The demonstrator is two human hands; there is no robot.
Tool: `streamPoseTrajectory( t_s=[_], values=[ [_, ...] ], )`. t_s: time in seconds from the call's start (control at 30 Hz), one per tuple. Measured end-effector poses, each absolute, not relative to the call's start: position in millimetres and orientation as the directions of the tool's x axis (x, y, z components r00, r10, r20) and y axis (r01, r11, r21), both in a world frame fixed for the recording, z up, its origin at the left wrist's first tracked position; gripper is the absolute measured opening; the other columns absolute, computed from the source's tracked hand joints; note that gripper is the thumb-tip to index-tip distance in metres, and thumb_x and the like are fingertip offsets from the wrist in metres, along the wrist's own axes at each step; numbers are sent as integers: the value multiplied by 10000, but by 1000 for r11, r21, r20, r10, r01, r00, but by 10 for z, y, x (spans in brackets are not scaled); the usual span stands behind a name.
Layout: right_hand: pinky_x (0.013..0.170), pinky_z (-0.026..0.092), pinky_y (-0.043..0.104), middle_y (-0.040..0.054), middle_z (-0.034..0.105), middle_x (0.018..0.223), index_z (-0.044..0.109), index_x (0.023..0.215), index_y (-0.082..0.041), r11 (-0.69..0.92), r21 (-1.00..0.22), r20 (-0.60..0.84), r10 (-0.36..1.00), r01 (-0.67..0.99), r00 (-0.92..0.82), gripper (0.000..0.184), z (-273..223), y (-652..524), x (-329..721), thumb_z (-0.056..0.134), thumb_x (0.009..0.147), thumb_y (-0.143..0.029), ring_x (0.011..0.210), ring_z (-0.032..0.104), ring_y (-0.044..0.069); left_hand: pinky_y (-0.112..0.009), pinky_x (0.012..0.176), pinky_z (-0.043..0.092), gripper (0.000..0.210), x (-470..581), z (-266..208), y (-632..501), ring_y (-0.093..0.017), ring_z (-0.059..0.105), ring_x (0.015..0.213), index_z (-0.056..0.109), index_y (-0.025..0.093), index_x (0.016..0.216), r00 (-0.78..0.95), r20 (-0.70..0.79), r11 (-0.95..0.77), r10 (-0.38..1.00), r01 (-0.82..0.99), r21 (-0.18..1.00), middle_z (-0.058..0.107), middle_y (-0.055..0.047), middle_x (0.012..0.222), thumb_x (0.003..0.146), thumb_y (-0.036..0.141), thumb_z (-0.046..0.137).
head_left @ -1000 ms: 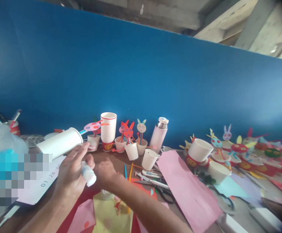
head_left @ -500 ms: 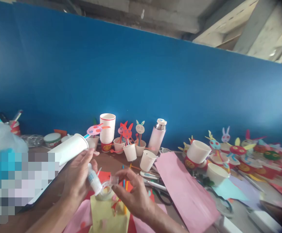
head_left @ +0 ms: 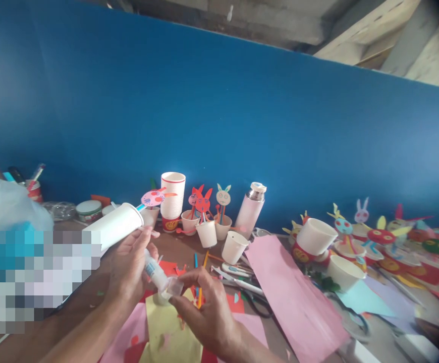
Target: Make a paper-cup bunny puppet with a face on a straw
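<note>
My left hand (head_left: 128, 262) is closed around a small white plastic bottle (head_left: 155, 269) with a blue label, tilted so its end points down and to the right. In a pinch between thumb and fingertips, my right hand (head_left: 208, 300) holds a small clear cap (head_left: 174, 286) at the lower end of the bottle. Whether the cap is seated on it I cannot tell. Below both hands lies yellow paper (head_left: 172, 327), over pink and red sheets. A white roll of tape is mostly hidden behind the bottle. Just beyond my left hand a long white cylinder (head_left: 117, 229) slants up.
Paper cups with paper rabbit heads (head_left: 203, 201) stand at the back beside a cup stack (head_left: 173, 194) and a pink flask (head_left: 250, 209). Pink paper (head_left: 295, 297), scissors (head_left: 255, 302) and more cups (head_left: 344, 272) lie rightward. A plastic bag (head_left: 11, 206) sits left.
The clear cap in my right hand has come up against the bottle's end, where before there was a gap. The view has shifted slightly left.
</note>
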State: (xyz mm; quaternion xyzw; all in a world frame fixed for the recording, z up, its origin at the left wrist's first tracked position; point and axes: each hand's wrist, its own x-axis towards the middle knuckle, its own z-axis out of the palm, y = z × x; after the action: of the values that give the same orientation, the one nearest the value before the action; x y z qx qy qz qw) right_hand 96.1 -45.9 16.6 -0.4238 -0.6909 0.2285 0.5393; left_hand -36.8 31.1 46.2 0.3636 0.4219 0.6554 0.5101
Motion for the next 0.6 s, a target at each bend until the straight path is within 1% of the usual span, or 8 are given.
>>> streamPoseTrajectory(
  t_s=[0.13,0.27,0.37,0.47,0.6],
  values=[
    [741,442,208,-14,681,801,602,863,-193,568,-740,583,809,361,-77,144,156,-467,954,643,742,-127,747,636,122,-135,253,241,217,-357,480,293,-60,342,278,564,198,742,-211,10,-85,977,-347,934,431,98,378,708,402,630],
    [770,437,228,-14,681,803,593,866,-201,584,-698,610,788,415,-85,135,136,-476,945,633,755,-135,765,639,130,-127,291,271,201,-343,497,289,-54,370,307,569,192,714,-246,4,-99,969,-375,922,423,97,370,703,377,645],
    [729,443,222,-12,681,805,586,874,-206,585,-677,623,779,447,-75,128,94,-471,923,634,765,-160,749,637,131,-124,317,278,200,-336,500,289,-49,383,322,568,188,706,-266,23,-123,964,-369,921,439,91,373,710,374,642],
    [678,449,214,-11,682,797,580,872,-209,551,-690,606,795,470,-43,129,35,-462,886,641,763,-176,726,632,133,-134,306,262,205,-335,492,289,-51,374,311,569,188,722,-280,27,-126,960,-343,931,442,89,379,712,384,630],
    [665,451,226,-11,685,786,577,879,-206,509,-698,589,808,504,1,162,-15,-457,846,660,743,-173,711,633,143,-146,289,244,212,-331,485,288,-44,333,267,569,189,739,-296,36,-132,954,-311,941,444,93,377,719,395,615]
  ],
)
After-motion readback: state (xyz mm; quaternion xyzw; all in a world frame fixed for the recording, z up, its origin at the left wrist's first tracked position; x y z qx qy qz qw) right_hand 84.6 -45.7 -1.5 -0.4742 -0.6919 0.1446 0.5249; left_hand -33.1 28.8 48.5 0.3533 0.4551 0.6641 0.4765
